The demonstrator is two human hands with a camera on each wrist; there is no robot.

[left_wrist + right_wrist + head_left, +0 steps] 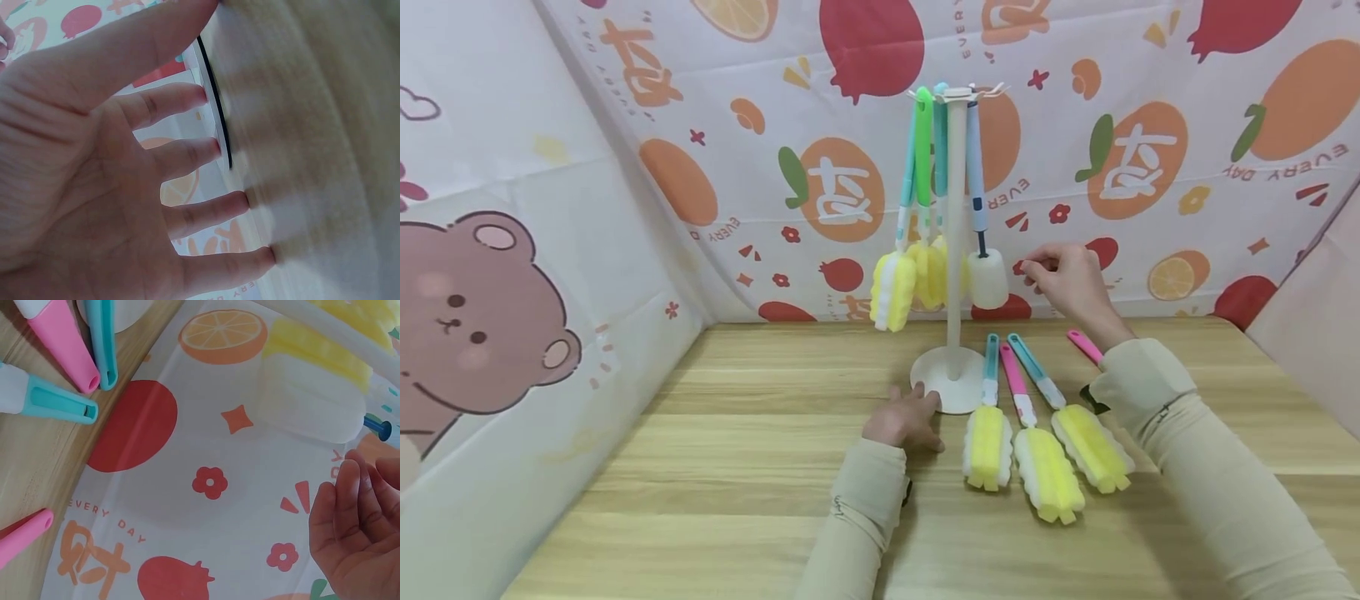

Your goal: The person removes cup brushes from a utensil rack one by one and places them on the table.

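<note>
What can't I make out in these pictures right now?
Head view: lower end of the rightmost pink handle, hidden by the right sleeve.
Right wrist view: same end, cut off by the left edge.
Head view: part of the yellow sponge, covered by the post.

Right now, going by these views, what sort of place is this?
Probably a makeshift tabletop booth rather than a working kitchen: a wood-grain table backed by fruit-printed cloth, with sponge brushes hanging from a white stand.

Head view is bright, left wrist view dimmer with blurred tabletop [319, 162]
</note>
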